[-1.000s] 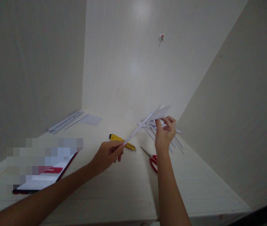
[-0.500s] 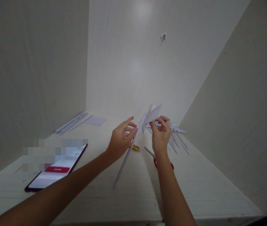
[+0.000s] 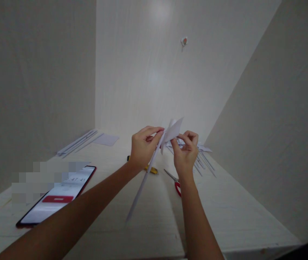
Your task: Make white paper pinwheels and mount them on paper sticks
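Note:
A white paper pinwheel point(image 3: 173, 130) on a rolled paper stick is held up above the table, its stick slanting down toward me. My left hand point(image 3: 145, 146) pinches the top of the stick, just behind the blades. At the other side, my right hand point(image 3: 185, 151) grips the lower edge of a blade between thumb and fingers. Below them on the table lie a yellow box cutter point(image 3: 152, 169), partly hidden by my left hand and the stick, and red-handled scissors point(image 3: 176, 183), partly covered by my right forearm.
Rolled paper sticks point(image 3: 78, 141) and a paper sheet point(image 3: 105, 139) lie at the back left. Several finished pinwheels point(image 3: 204, 159) are piled at the back right. A phone point(image 3: 59, 198) rests at the left by my forearm. Walls point(image 3: 143, 72) enclose the table's back and sides.
My left hand has moved up the stick, and its loosely spread fingers have closed in a pinch near the pinwheel's centre. My right hand keeps its hold; the view has shifted slightly.

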`<state>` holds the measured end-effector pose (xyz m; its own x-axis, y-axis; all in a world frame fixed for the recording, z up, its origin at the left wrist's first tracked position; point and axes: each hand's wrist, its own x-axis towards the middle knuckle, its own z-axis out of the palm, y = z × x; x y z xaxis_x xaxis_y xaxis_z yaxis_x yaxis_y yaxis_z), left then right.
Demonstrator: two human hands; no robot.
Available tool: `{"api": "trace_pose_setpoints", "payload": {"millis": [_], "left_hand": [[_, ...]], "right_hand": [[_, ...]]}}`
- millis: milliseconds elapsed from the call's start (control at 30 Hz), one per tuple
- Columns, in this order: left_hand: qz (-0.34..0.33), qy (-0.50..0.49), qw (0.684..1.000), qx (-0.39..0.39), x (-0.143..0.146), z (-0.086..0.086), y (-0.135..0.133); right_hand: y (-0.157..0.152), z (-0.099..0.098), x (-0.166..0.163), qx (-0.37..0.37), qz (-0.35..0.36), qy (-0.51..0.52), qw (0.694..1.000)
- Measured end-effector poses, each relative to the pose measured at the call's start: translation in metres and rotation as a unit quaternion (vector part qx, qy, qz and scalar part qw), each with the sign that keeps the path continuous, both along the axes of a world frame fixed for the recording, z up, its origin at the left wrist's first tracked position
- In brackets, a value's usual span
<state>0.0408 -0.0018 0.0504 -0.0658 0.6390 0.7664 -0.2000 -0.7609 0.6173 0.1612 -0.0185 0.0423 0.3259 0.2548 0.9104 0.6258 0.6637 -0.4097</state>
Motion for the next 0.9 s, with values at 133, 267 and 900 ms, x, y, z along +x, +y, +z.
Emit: {"api": "trace_pose_setpoints", "payload": {"millis": [133, 267, 900], "left_hand": [[-0.020, 0.029, 0.999, 0.014, -0.003, 0.008, 0.004], [-0.041, 0.050, 0.997, 0.031, -0.006, 0.013, 0.005], [-0.094, 0.074, 0.993, -0.002, -0.008, 0.020, 0.007]], "right_hand": [[-0.004, 0.003, 0.000, 0.008, -0.027, -0.014, 1.000], [-0.009, 0.007, -0.001, 0.021, -0.056, -0.037, 0.998], [-0.012, 0.008, -0.004, 0.055, -0.089, -0.043, 0.994]]}}
